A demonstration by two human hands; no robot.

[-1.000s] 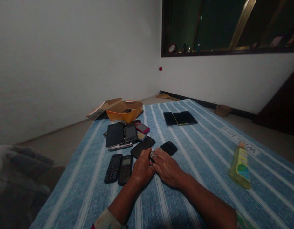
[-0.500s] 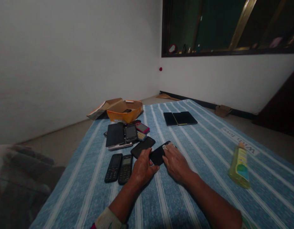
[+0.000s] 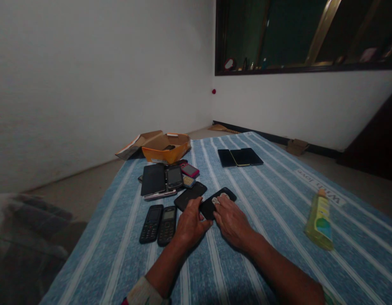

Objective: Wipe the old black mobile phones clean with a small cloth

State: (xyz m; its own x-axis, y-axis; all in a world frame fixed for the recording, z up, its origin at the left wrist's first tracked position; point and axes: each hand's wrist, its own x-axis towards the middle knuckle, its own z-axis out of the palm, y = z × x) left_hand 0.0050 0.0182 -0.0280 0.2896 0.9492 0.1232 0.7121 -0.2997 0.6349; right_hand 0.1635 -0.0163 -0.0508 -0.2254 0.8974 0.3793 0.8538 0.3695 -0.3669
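Note:
A black smartphone [image 3: 211, 204] lies flat on the blue striped cloth [image 3: 265, 212] in the middle. My left hand [image 3: 190, 223] grips its near left end. My right hand [image 3: 230, 217] presses a small white wad onto its face with the fingertips. Just left of it lies another black phone [image 3: 190, 195], and two black keypad phones [image 3: 158, 223] lie side by side near my left hand.
A cluster of phones [image 3: 165, 180] lies behind, near an open orange cardboard box [image 3: 165, 147]. Three dark smartphones [image 3: 240, 157] lie in a row further back. A yellow-green bottle [image 3: 318, 220] lies on the right. Bare floor and white walls surround the cloth.
My right hand slid its white wad up along the black smartphone and back a little. My left hand took hold of the phone's near end and stays there.

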